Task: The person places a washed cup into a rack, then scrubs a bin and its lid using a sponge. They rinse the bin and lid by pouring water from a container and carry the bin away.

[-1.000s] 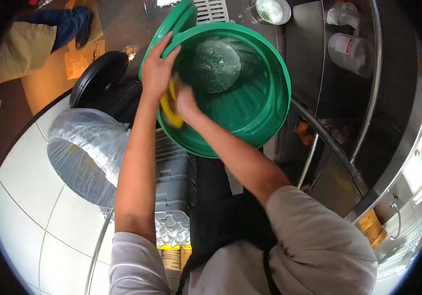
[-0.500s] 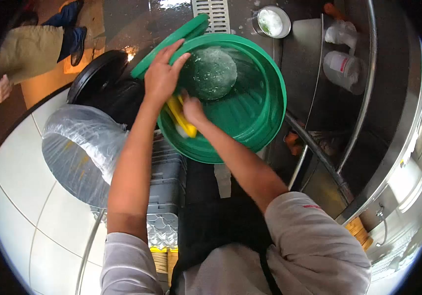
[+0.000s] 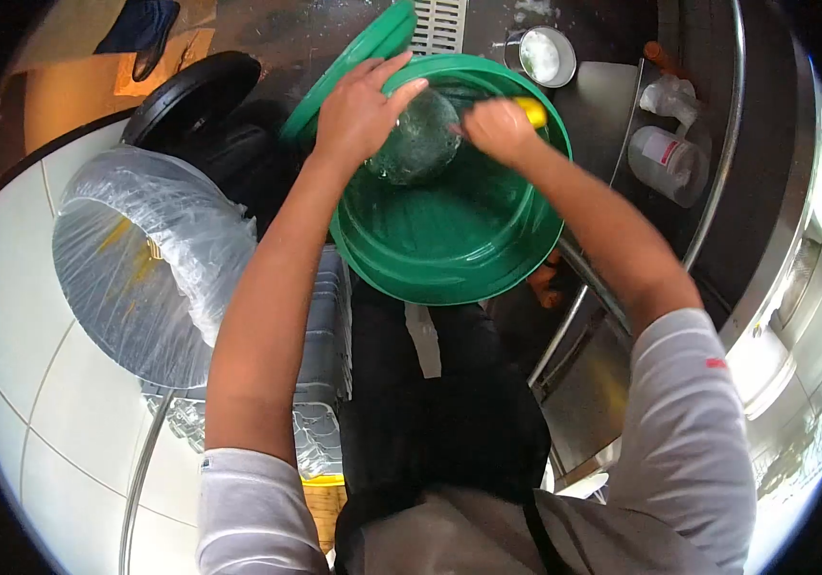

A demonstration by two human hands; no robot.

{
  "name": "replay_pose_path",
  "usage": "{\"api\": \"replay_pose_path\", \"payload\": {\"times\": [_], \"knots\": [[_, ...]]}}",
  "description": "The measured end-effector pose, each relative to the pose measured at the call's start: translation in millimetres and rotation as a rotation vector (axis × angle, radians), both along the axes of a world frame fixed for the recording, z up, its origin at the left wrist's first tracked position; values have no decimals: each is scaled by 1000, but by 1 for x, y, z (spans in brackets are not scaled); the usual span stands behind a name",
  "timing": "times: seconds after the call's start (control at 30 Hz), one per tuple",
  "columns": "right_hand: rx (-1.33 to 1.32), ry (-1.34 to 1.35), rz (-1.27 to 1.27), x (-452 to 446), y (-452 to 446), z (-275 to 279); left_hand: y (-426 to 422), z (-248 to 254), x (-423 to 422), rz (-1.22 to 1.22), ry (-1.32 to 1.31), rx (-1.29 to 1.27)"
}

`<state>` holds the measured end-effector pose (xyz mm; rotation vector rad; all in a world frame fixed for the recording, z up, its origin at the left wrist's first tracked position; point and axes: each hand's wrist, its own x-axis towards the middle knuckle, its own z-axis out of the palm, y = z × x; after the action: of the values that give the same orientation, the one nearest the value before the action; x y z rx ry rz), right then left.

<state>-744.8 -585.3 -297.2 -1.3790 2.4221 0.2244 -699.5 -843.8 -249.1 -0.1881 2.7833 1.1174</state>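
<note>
The left hand [image 3: 358, 113] clasps the rim of the green plastic tub [image 3: 449, 254] in front of the black apron [image 3: 439, 422], apparently steadying it, mouth upward likely for reach; the right hand [image 3: 500, 130], inside, grasps a yellow scrubber [image 3: 532, 111]

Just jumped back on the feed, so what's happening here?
The person's left hand is on the rim of a green tub. The right hand has a yellow pad at the tub's far right inner side. A metal bowl of white foam sits just beyond.
</note>
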Motion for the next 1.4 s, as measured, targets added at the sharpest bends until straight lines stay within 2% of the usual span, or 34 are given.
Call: {"api": "replay_pose_path", "payload": {"times": [0.07,0.1,0.13,0.17,0.2,0.23,0.27,0.33,0.37,0.43,0.5,0.57,0.63,0.73,0.8,0.83,0.93,0.97,1.0,1.03,1.1,1.13,1.23,1.3,1.4], "knots": [[132,-78,-42,-15,-46,25,1,-2,1,19,21,13],[262,-127,-61,-13,-31,2,1,-1,2,27,8,32],[144,-115,-221,-1,8,-18,3,1,3,35,-10,56],[281,-198,-452,20,26,-6,3,5,1,47,-19,72],[299,-179,-496,57,51,-22,4,7,-1,62,-31,86],[459,-366,-581,78,35,2,10,2,-1,59,30,44],[447,-353,-546,117,39,-13,13,0,0,74,40,39],[422,-546,-870,165,5,-7,23,1,6,86,54,33],[363,-644,-1002,178,-23,-3,25,2,7,85,49,27],[-44,-677,-1169,196,-73,-6,26,2,7,91,44,9],[-562,-868,-1495,185,-101,-40,26,3,8,93,31,42],[-795,-1156,-1803,170,-104,-66,25,7,5,89,2,75],[-848,-1267,-1933,180,-100,-119,24,12,5,70,-24,79],[-286,-803,-1648,197,-67,-199,23,4,3,53,-12,79],[114,-750,-1509,184,-34,-223,24,11,3,69,-55,122],[220,-720,-1469,181,-14,-255,26,12,2,87,-70,148],[337,-697,-1117,158,39,-364,25,1,3,60,20,186],[295,-613,-1109,150,51,-392,25,-1,3,54,36,196],[126,-490,-1183,134,59,-411,24,-2,3,48,43,210],[-180,-350,-1268,116,68,-426,23,-3,2,58,14,221],[-576,-235,-1315,81,46,-440,25,-2,4,81,-41,252],[-382,-279,-1435,55,6,-414,25,-4,6,89,-57,260],[-451,-262,-1211,65,-67,-492,27,-6,3,88,-8,246],[-352,-370,-926,92,-104,-462,28,-6,1,87,11,238],[-293,-447,-674,137,-92,-423,30,1,-2,89,-8,187]]}}
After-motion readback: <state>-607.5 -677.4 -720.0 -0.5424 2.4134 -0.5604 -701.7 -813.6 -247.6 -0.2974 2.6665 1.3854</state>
